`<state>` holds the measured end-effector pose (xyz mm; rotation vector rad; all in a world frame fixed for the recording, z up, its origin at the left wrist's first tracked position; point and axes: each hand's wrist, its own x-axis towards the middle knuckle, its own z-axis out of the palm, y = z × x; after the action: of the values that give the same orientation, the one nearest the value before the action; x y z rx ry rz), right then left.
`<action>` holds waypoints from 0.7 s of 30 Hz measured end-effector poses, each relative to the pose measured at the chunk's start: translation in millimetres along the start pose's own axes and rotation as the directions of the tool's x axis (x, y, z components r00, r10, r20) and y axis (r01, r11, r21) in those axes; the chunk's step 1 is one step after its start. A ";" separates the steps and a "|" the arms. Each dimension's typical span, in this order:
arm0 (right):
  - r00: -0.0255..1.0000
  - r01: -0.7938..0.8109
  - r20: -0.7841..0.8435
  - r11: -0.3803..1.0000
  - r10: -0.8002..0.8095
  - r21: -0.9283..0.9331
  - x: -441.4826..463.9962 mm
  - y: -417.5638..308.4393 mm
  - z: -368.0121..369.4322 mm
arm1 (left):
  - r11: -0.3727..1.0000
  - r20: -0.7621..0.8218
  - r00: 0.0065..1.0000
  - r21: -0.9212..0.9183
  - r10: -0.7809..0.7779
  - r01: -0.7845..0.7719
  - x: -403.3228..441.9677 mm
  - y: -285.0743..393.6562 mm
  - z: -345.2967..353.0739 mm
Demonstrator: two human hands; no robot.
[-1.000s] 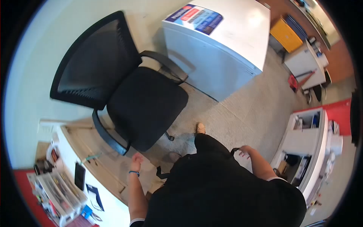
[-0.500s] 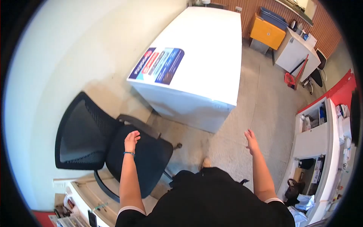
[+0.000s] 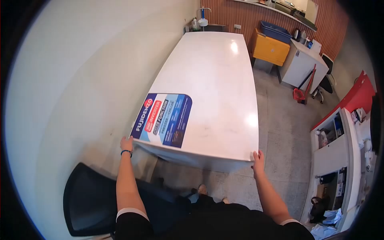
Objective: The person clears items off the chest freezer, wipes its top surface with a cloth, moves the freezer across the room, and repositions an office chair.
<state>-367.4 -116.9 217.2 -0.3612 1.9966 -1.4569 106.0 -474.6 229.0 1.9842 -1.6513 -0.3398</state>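
A large white chest freezer (image 3: 216, 84) stands in front of me, its lid down. On the lid's near left corner is a blue and white sticker (image 3: 163, 120) reading "FUJIDENZO" and "INVERTER". My left hand (image 3: 127, 143), with a dark band at the wrist, grips the near left corner, just below the sticker. At the near right corner my right hand (image 3: 258, 163) has hold of the edge, its fingers around the corner. The undersides of both grips are partly hidden.
A black office chair (image 3: 90, 200) stands close on my left, beside the pale wall (image 3: 88, 100). White shelving (image 3: 330, 156) lines the right side. Farther off are a yellow bin (image 3: 271, 49), a blue tub (image 3: 276, 32), a white cabinet (image 3: 298, 64) and a red dustpan (image 3: 298, 95).
Both hands, held in the air over the chair and floor before, are now on the freezer's near corners. I have come closer to the freezer, and the chair appears lower in view.
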 end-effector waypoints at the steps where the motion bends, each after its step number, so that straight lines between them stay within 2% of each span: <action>1: 1.000 0.005 -0.013 1.000 -0.005 -0.001 4.5 8.3 2.4 | 1.000 0.006 1.000 -0.011 0.007 -0.007 16.4 1.5 7.4; 3: 0.989 0.054 -0.139 0.999 -0.055 -0.010 19.9 31.0 6.6 | 0.994 0.261 0.959 -0.002 -0.107 0.112 42.4 -0.8 20.1; 4: 0.988 0.052 -0.148 0.999 -0.053 -0.012 19.9 24.3 7.6 | 0.996 0.319 0.947 0.093 -0.042 0.013 57.9 -9.2 33.2; 6: 0.985 -0.134 -0.099 0.988 0.141 0.075 7.0 3.2 6.7 | 0.991 0.381 0.922 0.134 -0.071 0.021 79.6 -9.8 47.3; 9: 0.996 -0.077 -0.029 0.986 0.082 0.145 17.3 10.5 0.8 | 0.982 0.437 0.889 0.178 -0.135 0.061 102.8 -9.8 59.7; 10: 0.990 -0.079 -0.104 0.985 0.096 0.157 15.7 3.6 4.7 | 0.980 0.437 0.884 0.175 -0.168 0.100 109.9 -10.8 63.6; 11: 0.988 -0.084 -0.112 0.984 0.102 0.159 16.5 0.3 7.9 | 0.975 0.439 0.875 0.171 -0.203 0.140 115.1 -12.7 67.7; 14: 0.989 -0.030 -0.140 0.996 0.041 0.085 21.0 1.4 4.0 | 0.966 0.445 0.858 0.159 -0.256 0.205 103.8 -4.7 68.0; 16: 0.970 -0.035 -0.241 0.954 -0.040 -0.298 32.3 13.7 3.4 | 0.959 0.436 0.855 0.159 -0.282 0.235 95.2 -0.5 61.4; 17: 0.970 -0.040 -0.239 0.954 -0.034 -0.297 26.6 4.8 5.7 | 0.958 0.434 0.855 0.165 -0.285 0.235 95.4 -6.5 61.7; 19: 0.969 0.099 -0.173 0.921 -0.176 -0.377 17.5 -11.6 10.0 | 0.957 0.482 0.828 0.187 -0.288 0.224 98.3 -10.4 61.1; 20: 0.969 0.096 -0.179 0.925 -0.171 -0.367 18.0 -10.9 10.2 | 0.958 0.479 0.832 0.190 -0.280 0.213 99.7 -10.5 59.6; 21: 0.968 0.103 -0.173 0.920 -0.180 -0.378 18.0 -8.9 9.3 | 0.954 0.559 0.776 0.110 -0.292 0.280 99.8 -11.6 58.5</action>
<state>-376.4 -137.1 217.8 -0.5440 2.4632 -1.2391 107.9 -583.4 188.3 2.2969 -1.6691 -1.1372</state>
